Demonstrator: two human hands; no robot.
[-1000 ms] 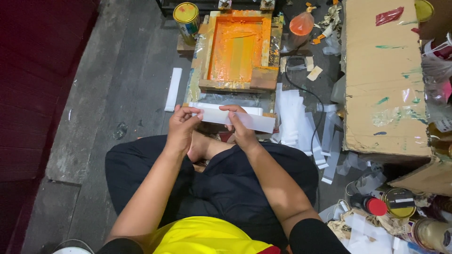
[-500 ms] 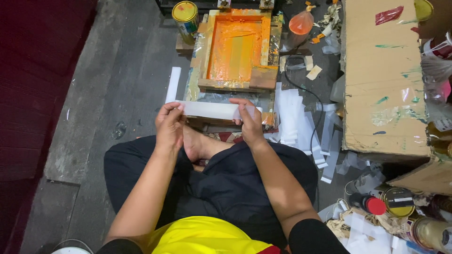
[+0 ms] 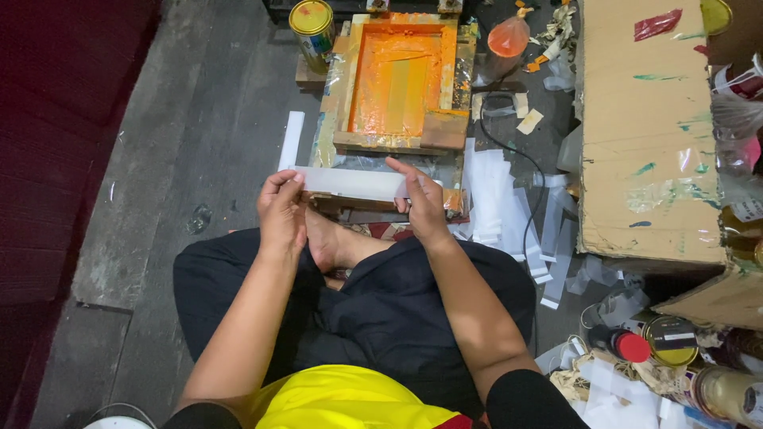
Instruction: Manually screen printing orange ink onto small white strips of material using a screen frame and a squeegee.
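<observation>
I sit cross-legged on the floor and hold a long white strip (image 3: 350, 183) level in front of me. My left hand (image 3: 282, 210) pinches its left end. My right hand (image 3: 421, 202) grips its right end with the index finger laid along the top edge. Just beyond the strip lies a wooden printing screen frame (image 3: 397, 141) whose mesh is smeared with orange ink (image 3: 401, 79). A bare foot (image 3: 326, 242) rests under my hands.
A yellow-lidded can (image 3: 311, 24) stands left of the frame, and a loose white strip (image 3: 291, 139) lies beside it. A pile of white strips (image 3: 501, 199) lies right of the frame. A large cardboard box (image 3: 644, 127) and several paint cans (image 3: 668, 342) crowd the right side.
Both hands have spread apart along the strip and lifted it slightly toward the frame. One second ago they were close together on it.
</observation>
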